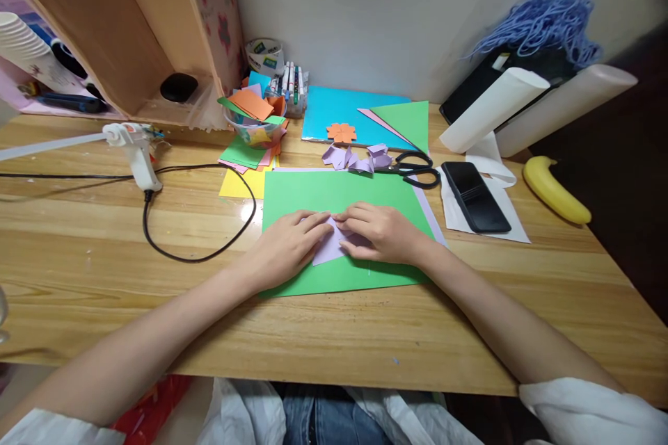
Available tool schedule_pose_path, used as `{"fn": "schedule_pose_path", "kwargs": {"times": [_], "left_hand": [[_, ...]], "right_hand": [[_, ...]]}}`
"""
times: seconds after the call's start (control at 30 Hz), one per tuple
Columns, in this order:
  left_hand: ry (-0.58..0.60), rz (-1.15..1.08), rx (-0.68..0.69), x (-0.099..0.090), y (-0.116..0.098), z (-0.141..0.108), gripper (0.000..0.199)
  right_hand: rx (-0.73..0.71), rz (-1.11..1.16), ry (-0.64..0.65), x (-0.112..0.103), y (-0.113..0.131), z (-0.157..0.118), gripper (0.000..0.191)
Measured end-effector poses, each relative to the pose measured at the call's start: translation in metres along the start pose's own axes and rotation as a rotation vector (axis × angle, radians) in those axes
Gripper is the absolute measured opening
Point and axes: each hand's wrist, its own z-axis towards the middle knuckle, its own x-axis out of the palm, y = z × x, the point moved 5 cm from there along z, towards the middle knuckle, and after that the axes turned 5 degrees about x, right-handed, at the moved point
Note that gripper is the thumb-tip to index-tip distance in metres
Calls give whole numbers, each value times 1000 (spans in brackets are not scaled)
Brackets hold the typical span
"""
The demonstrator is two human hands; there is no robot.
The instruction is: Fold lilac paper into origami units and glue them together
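A small light purple paper (pixel 328 245) lies on a large green sheet (pixel 342 188) at the middle of the table. My left hand (pixel 289 245) presses on its left side, fingers together, their tips near its top corner. From the right, my right hand (pixel 378 231) pinches the same paper at the top, its thumb lower down on the right part. The two hands' fingertips almost meet at the top corner. Beyond the green sheet are folded purple paper pieces (pixel 360 158), and an orange paper flower (pixel 341 133) rests on a blue sheet (pixel 334 108).
Black-handled scissors (pixel 425 176), a phone (pixel 476 198), a banana (pixel 556 190) and white rolls (pixel 495 108) are on the right. On the left stand a glue gun (pixel 136 153) with its looping cord and a tub of paper scraps (pixel 253 125). A cardboard shelf (pixel 156 21) rises behind.
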Motion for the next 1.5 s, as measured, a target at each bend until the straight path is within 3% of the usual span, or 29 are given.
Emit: {"fn": "schedule_pose_path", "kwargs": {"times": [0.23,0.57,0.77,0.83,0.93,1.07,1.27,1.5], "left_hand": [[32,43,61,-4,-5,-1,36],[65,43,25,-2,-6,-2,39],[46,-10,24,-3,-5,-3,37],[19,-50,18,-4,-5,-3,34],[-65,-130,-66,-5,-1,-4,28],[-189,-184,-263,-6,9,-7,28],[-188,-186,-440,-6,20,-12,42],[-210,-263,-500,-2,23,-14,43]], "right_hand": [[34,155,-107,-1,-13,-2,17],[-118,-259,-326,-8,3,-7,36],[-125,-266,-461,-14,2,-15,38],[-62,-189,-449,-13,-2,-13,31],[30,-57,-313,-5,-9,-7,9],[72,56,-164,7,-13,-2,18],[86,117,-154,9,-14,-3,17],[84,133,-134,7,-10,-2,17]]}}
